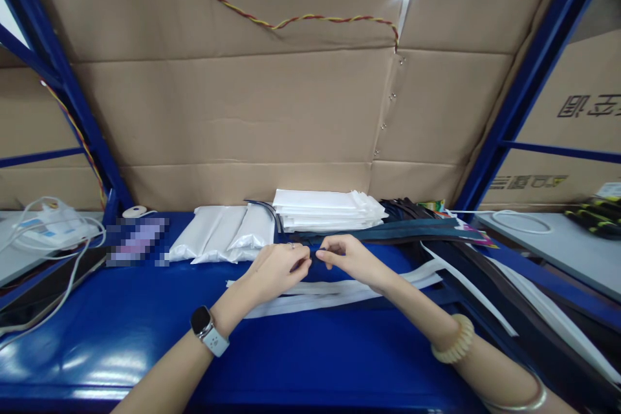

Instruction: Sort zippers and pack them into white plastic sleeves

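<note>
My left hand (279,270) is closed in a pinch above the blue table (339,349), a watch on its wrist. Close beside it, my right hand (353,260) pinches with thumb and forefinger. Something small and dark shows between the two sets of fingertips, too small to name. Beneath my hands lie white zipper-like strips (315,301), running from left to right. Just behind the hands is a dark teal strip (412,230), lying in front of a stack of flat white packets (323,202).
Puffy white packages (213,231) lie at the back left, near a blurred purple item (140,239). Dark and white long strips (543,304) spread over the right side. A cardboard wall (242,110) closes the back between blue posts (533,84). White cables (77,259) hang at left.
</note>
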Action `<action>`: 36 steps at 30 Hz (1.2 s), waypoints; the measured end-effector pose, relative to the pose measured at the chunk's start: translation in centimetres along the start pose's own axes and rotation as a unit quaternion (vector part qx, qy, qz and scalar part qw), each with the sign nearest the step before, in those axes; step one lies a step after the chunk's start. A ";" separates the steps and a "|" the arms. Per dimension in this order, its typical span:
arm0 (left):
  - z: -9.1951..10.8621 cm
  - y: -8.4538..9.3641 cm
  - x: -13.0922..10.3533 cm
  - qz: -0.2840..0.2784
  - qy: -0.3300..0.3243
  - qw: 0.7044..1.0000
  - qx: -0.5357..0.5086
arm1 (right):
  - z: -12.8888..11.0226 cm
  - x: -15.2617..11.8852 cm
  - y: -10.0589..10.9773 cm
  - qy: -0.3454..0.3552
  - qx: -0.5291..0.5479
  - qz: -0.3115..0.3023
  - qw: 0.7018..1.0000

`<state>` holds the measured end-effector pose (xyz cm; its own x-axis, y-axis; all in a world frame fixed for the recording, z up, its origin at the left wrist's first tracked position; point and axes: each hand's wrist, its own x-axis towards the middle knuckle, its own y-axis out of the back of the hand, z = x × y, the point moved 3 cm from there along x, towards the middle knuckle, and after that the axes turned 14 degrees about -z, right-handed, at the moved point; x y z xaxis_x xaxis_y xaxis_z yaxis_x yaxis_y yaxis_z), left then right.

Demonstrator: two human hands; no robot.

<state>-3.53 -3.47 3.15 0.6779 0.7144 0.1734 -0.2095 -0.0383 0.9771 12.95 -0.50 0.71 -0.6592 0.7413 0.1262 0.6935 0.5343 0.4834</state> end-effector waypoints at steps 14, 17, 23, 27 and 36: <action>-4.6 4.4 -1.9 0.008 0.045 0.996 -0.081 | -0.2 -3.5 9.6 -0.001 -0.034 0.204 0.978; -6.2 5.4 -2.9 0.032 0.083 0.993 -0.074 | 1.3 -5.7 13.6 0.008 -0.030 0.342 0.939; -7.4 6.1 -3.7 0.072 0.118 0.981 -0.136 | 2.6 -7.2 16.3 -0.010 -0.032 0.440 0.897; -4.7 5.1 -2.5 0.032 0.064 0.980 -0.185 | -0.9 -3.5 9.4 0.017 -0.073 0.209 0.975; -0.8 2.4 -0.8 -0.040 -0.015 0.978 -0.206 | -2.3 -0.1 -1.9 -0.011 0.173 -0.098 0.980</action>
<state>-5.16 -3.57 5.27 0.7230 0.6822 0.1089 -0.4169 0.3051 0.8562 11.04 -2.52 1.81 -0.7861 0.6168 0.0405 0.6134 0.7704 0.1739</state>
